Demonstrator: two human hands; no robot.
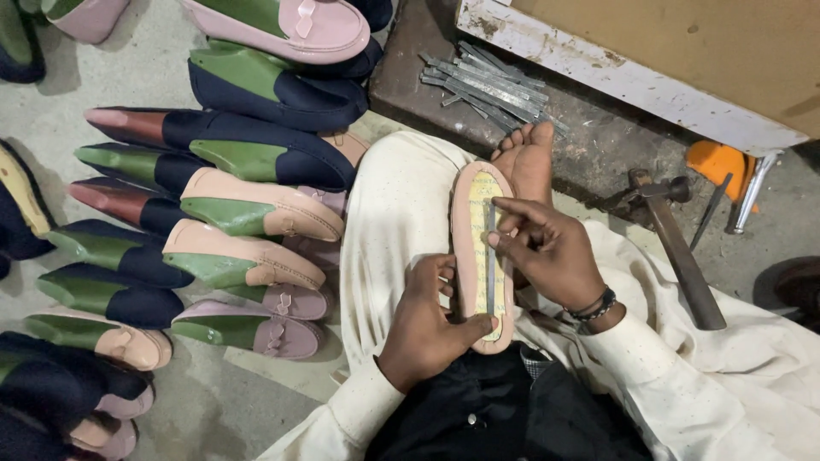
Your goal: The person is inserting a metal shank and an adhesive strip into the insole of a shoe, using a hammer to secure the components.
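shoe (481, 256): upside down on the lap, looks light, sole stiffish
left hand (424, 329): grip wraps the heel end, thumb pressed on the insole
right hand (547, 248): grip pinching a thin metal strip (491, 256) along the sole, above the left grip
best hold: probably the sides, not the soft upper

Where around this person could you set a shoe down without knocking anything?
Bare floor shows above the shoe rows, and another patch below them, beside the left hand. The dark slab is free between the metal strips and the hammer. The shoe rows themselves are packed tight; the lap holds the upturned shoe under the right hand.
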